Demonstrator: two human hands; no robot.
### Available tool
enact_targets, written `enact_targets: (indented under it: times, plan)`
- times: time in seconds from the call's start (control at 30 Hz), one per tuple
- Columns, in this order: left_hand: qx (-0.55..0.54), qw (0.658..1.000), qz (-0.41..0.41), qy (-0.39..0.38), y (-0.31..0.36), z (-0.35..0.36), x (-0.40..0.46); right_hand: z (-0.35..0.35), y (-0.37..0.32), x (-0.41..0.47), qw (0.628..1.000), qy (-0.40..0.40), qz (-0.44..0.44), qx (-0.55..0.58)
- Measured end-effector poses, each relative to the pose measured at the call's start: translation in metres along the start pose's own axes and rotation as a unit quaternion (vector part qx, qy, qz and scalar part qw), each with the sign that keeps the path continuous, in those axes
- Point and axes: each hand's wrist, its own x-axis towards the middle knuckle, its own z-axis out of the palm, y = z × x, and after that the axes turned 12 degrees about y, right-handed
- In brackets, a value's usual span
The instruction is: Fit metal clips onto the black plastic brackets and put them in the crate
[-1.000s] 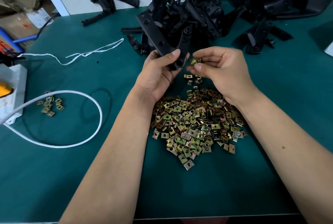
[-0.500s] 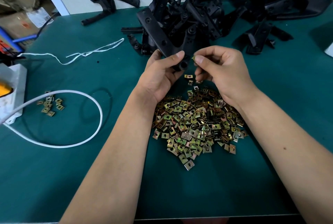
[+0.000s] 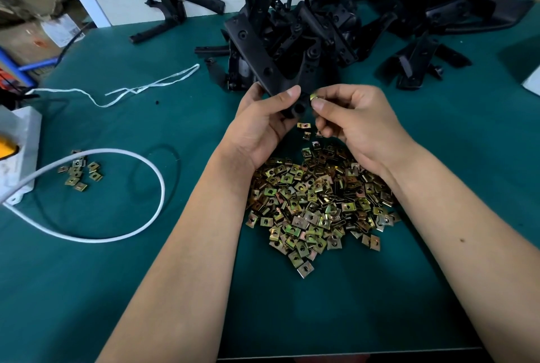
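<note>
Head view, looking down on a green counter (image 3: 87,289). The left hand (image 3: 257,131) grips one black plastic bracket (image 3: 257,52) by its lower end, thumb laid across the front face and fingers wrapped behind, so that the bracket slants up and away to the left, above the counter. The right hand (image 3: 359,120) pinches a single metal clip (image 3: 313,97) between thumb and forefinger, the other fingers curled under; the clip sits right against the lower end of the held bracket, though whether it is already pushed on cannot be told.

Beneath both wrists lies a heap of loose metal clips (image 3: 315,204), brassy and square, spread over the counter, with a few strays (image 3: 305,126) just under the hands. A smaller cluster of clips (image 3: 79,171) lies well apart on the left, inside the loop of a white cable (image 3: 157,187) that runs from a white box (image 3: 17,152) at the left edge. A thin white string (image 3: 140,89) trails across the counter beyond that.

Behind the hands a tangled pile of black brackets (image 3: 330,29) covers the far side of the counter, and one bracket lying alone (image 3: 181,8) rests near the white wall at the back left.
</note>
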Motion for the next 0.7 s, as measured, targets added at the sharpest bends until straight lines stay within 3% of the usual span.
enact_targets:
  times: [0.37,0.7]
  plan:
    - [-0.001,1.0,0.007,0.008,0.0008,-0.0011,-0.0001,0.0023,-0.0058,-0.0069,0.998,-0.06,0.025,-0.018]
    - [-0.036,0.999,0.0,0.012,0.0029,-0.0023,0.0014,-0.0011,-0.0001,-0.0031,0.993,0.0,-0.032,-0.111]
